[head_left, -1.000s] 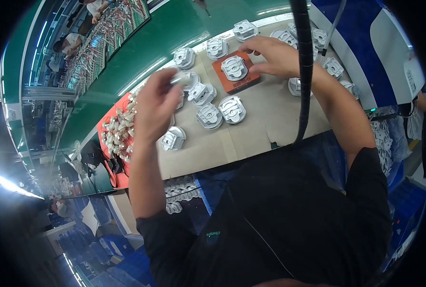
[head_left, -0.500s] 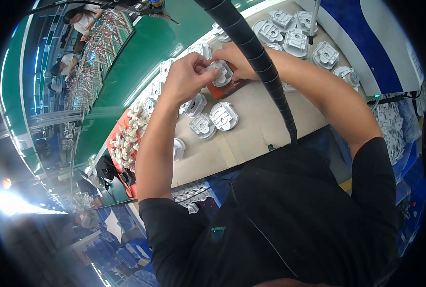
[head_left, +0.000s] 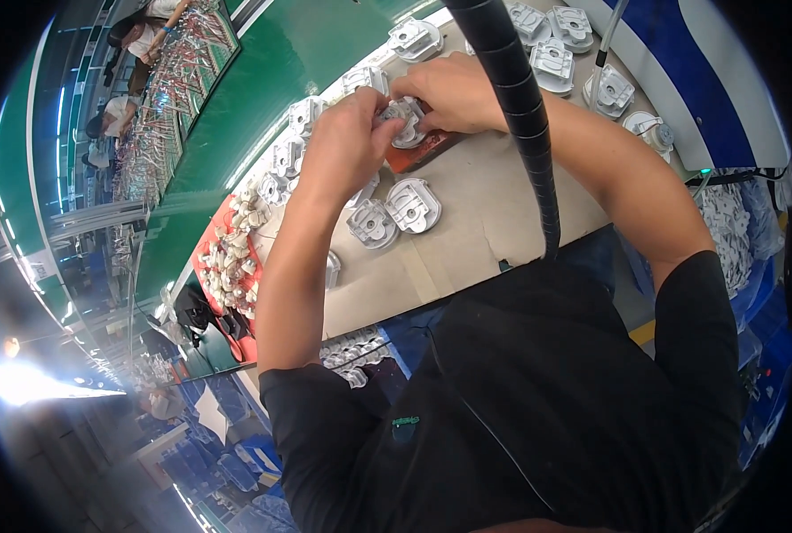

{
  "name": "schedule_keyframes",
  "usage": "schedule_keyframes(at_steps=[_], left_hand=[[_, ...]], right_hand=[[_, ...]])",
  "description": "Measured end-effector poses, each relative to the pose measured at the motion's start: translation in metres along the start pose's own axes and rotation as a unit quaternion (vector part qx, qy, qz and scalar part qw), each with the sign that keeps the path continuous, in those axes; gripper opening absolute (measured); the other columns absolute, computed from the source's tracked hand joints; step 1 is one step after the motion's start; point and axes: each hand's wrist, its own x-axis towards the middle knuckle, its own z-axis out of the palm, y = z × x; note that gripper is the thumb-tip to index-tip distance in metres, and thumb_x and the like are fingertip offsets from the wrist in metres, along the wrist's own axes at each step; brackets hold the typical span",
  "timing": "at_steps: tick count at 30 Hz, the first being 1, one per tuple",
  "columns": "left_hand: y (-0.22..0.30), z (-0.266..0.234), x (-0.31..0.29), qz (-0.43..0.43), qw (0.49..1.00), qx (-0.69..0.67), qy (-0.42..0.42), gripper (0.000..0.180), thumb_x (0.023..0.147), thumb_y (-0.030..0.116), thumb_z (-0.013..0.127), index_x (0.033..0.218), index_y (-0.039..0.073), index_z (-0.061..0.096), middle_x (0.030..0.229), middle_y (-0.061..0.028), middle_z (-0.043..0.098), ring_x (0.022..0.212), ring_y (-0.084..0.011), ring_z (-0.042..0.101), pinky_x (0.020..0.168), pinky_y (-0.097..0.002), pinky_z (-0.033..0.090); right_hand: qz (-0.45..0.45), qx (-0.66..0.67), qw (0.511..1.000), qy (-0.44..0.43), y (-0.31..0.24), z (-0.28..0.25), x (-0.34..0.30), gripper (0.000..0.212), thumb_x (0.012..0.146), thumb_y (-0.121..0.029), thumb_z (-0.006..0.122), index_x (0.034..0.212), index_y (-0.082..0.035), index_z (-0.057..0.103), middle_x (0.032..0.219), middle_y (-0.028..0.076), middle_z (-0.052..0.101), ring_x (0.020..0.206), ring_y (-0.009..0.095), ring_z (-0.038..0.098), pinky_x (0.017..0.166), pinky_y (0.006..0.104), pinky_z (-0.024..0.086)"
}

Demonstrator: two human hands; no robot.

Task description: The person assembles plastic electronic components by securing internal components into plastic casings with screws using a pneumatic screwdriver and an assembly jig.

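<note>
Both hands work at a round white plastic housing (head_left: 404, 122) on a red-brown block (head_left: 418, 156) at the table's far side. My left hand (head_left: 347, 138) is closed on its left edge, the thumb pressed against its near face. Bent fingers of my right hand (head_left: 448, 96) grip its far right edge. My fingers cover much of the housing, so any small part between them is hidden. Nearer me lie two similar housings, one flat round housing (head_left: 413, 206) and another housing (head_left: 372, 223) touching it.
More white housings (head_left: 553, 62) stand at the far right and along the left edge. A red tray (head_left: 247, 266) holds many small cream parts. A black ribbed tube (head_left: 525, 115) crosses before my right forearm. A green conveyor (head_left: 276, 80) runs beyond; people (head_left: 134, 40) sit across it.
The view has shifted slightly. My right fingers have moved from beside the block up onto the housing's far right edge. My left hand keeps its hold.
</note>
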Motion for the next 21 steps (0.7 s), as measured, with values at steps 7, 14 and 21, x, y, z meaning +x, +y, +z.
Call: schedule_keyframes(at_steps=[7,14,21], left_hand=[[0.002,-0.005,0.003,-0.058,0.997,-0.036,-0.036,0.029,0.088,0.02,0.077,0.103,-0.004,0.069,0.084,-0.0233,0.071,0.08,-0.0392,0.07,0.072,-0.0449,0.054],[0.0,0.001,0.003,-0.076,0.996,-0.046,-0.02,0.028,0.091,0.017,0.077,0.11,-0.001,0.07,0.088,-0.0136,0.075,0.076,-0.0189,0.069,0.07,-0.0332,0.054],[-0.015,0.01,-0.01,-0.096,0.984,-0.149,0.005,0.029,0.088,0.018,0.079,0.108,-0.001,0.071,0.083,-0.0119,0.072,0.075,-0.0194,0.067,0.071,-0.0337,0.054]], right_hand=[[0.008,0.026,1.0,-0.011,-0.013,-0.016,-0.005,0.045,0.081,-0.018,0.08,0.123,-0.011,0.066,0.11,0.012,0.073,0.104,0.032,0.071,0.09,0.0439,0.056],[-0.029,0.062,0.992,0.104,0.01,-0.011,-0.011,0.046,0.082,-0.012,0.079,0.125,-0.01,0.065,0.113,0.013,0.071,0.101,0.033,0.07,0.091,0.0423,0.056],[-0.31,0.223,0.822,0.423,-0.081,-0.102,-0.042,0.053,0.087,-0.005,0.08,0.135,0.001,0.057,0.112,0.012,0.065,0.091,0.014,0.067,0.079,0.026,0.057]])
